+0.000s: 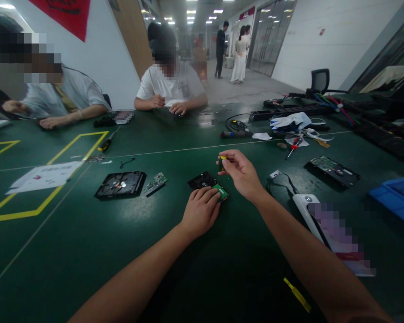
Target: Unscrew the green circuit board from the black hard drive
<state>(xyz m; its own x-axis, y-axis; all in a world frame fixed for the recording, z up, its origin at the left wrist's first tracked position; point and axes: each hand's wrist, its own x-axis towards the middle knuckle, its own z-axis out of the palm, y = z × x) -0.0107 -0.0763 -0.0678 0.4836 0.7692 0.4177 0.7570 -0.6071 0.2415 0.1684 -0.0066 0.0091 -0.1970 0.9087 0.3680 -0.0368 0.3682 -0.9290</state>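
Observation:
A small hard drive [201, 180] with a green circuit board lies on the green table in front of me. My left hand [202, 208] holds it down, fingers laid across its near side and covering part of the board. Just above the drive's right end, my right hand [241, 172] pinches the black and yellow handle of a screwdriver [221, 164]. The screwdriver stands roughly upright; I cannot make out its tip. To the left lie a loose circuit board [156, 183] and a larger black hard drive [120, 184].
On the right are another hard drive [333, 171], a white device with a cable [306, 202] and a blue tray [397, 197]. Farther back lie a red screwdriver [294, 147], gloves [291, 121] and an electric screwdriver [236, 134]. Two people sit across the table.

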